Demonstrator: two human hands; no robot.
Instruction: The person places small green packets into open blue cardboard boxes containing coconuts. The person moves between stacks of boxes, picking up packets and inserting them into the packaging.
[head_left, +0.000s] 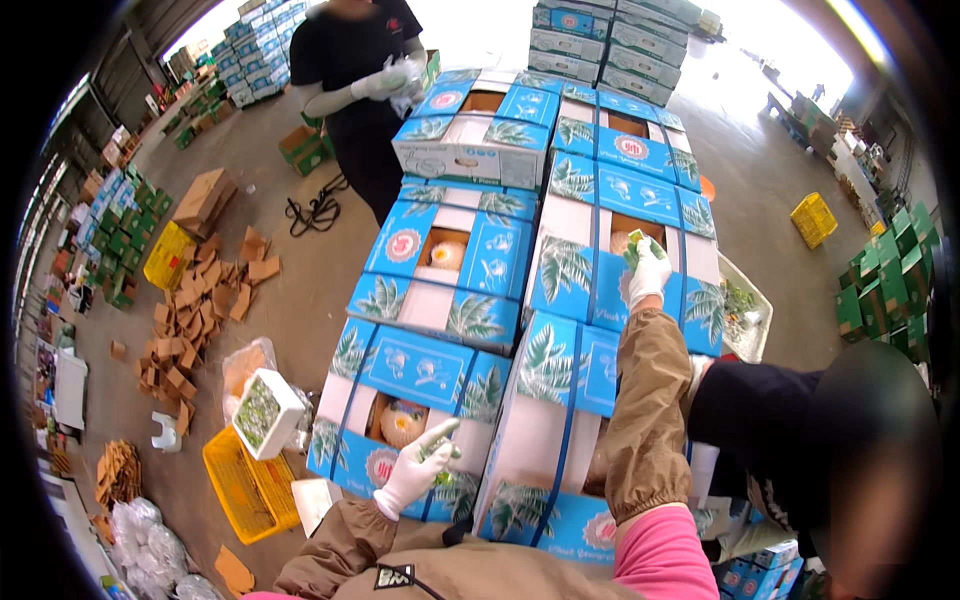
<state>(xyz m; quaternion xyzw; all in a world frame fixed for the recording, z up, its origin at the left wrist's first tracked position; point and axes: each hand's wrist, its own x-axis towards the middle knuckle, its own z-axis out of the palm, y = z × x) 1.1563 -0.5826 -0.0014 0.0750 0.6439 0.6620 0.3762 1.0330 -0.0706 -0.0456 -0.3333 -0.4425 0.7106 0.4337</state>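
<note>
In front of me stand blue-and-white cardboard cartons with palm-leaf prints, bound with dark blue straps. My right hand (649, 274), in a white glove, reaches over a far right carton (570, 266). Its fingertips pinch a small green-and-yellow packet (636, 236) at the carton's cut-out window, where part of a pale round fruit (619, 241) shows. My left hand (411, 476), also gloved, is over the near left carton (352, 420), its fingers curled around small greenish pieces, partly hidden. Just beyond it, a wrapped coconut (403, 424) shows through the window. Another coconut (447, 256) sits in the carton behind.
A person (356, 82) in black stands beyond the cartons, holding clear plastic. Another person's dark sleeve (750, 405) comes close to my right arm. Left are a foam box (289, 416) of green packets, a yellow crate (251, 495) and cardboard scraps (184, 322). A white tray (756, 319) stands at right.
</note>
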